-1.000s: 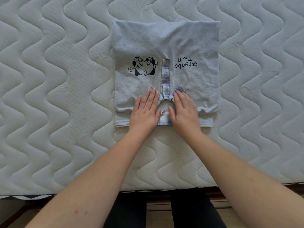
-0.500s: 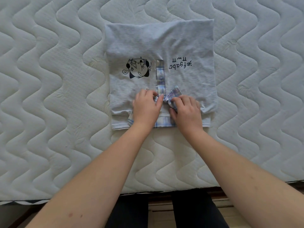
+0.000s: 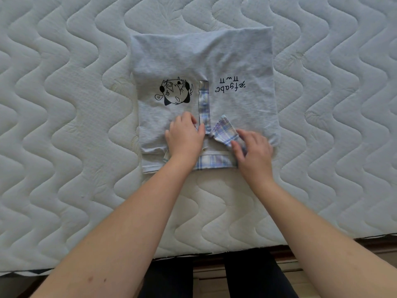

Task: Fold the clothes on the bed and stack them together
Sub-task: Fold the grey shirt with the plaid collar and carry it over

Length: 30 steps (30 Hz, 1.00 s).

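A quilted white mattress (image 3: 64,125) spreads wide and bare on the left. At its centre lies a folded grey shirt (image 3: 193,57), its near hem close to the mattress's front edge. The left hand (image 3: 184,137) has its fingers curled, pinching the left point of the plaid collar (image 3: 224,131); the right hand (image 3: 253,152) pinches the right point — now lifted and spread wider than half a second ago. More bare quilting lies to the right.
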### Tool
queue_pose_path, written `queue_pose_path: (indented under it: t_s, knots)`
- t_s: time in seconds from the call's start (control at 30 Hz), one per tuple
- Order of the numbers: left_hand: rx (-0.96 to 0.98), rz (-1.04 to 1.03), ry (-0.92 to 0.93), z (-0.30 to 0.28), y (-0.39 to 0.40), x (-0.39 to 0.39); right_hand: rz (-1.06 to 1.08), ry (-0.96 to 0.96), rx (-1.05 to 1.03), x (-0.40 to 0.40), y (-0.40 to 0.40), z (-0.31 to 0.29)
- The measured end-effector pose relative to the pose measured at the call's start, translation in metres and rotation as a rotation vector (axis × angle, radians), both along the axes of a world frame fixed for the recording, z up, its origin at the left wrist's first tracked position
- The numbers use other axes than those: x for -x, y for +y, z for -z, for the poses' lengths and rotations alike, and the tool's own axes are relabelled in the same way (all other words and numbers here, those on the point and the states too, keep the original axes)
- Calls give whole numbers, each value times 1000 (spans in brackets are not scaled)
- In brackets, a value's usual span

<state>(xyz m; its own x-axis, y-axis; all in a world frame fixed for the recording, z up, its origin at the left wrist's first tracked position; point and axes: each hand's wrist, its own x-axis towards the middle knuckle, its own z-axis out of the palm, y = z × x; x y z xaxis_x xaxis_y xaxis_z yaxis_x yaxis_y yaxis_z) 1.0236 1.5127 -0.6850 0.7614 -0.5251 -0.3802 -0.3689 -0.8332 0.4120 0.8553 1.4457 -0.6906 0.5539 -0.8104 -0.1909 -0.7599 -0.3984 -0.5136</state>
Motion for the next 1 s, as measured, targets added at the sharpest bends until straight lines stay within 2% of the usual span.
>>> queue_pose_path:
  t_s: [0.07,0.13,0.2,0.37,0.47,0.57,0.63,0.73,0.77,0.8,0.87,0.93,1.0]
  knots:
    - [117,57,-43,-1,1,3,128,33,-118,1,-13,-2]
    - [133,189,-9,-1,-2,7,113,150,-179,-3,-22,-3]
    - [15,291,29,-1,-11,6,98,210,-220,-7,-26,-4]
    - [-281,407,34,0,-27,-4,171,153,-229,-11,-32,-11]
    - [-316,404,-48,-1,-28,-4,174,107,-142,-3,-29,-12]
    - [-174,369,-186,-2,-23,4,215,31,86,13,-14,-15]
    - [8,421,-246,-3,-15,13,151,1,197,24,4,-15]
    - [278,585,-277,4,1,32,-129,52,265,36,31,-4]
    - [287,634,-256,8,8,37,-221,105,258,41,37,2]
    - [217,682,-202,12,16,43,-296,174,234,45,41,6]
    - [0,768,-121,22,31,49,-379,272,178,53,44,13]
    - [-65,789,-103,29,38,49,-392,235,180,55,42,12]
    - [21,742,-50,23,34,47,-314,102,209,54,34,6]
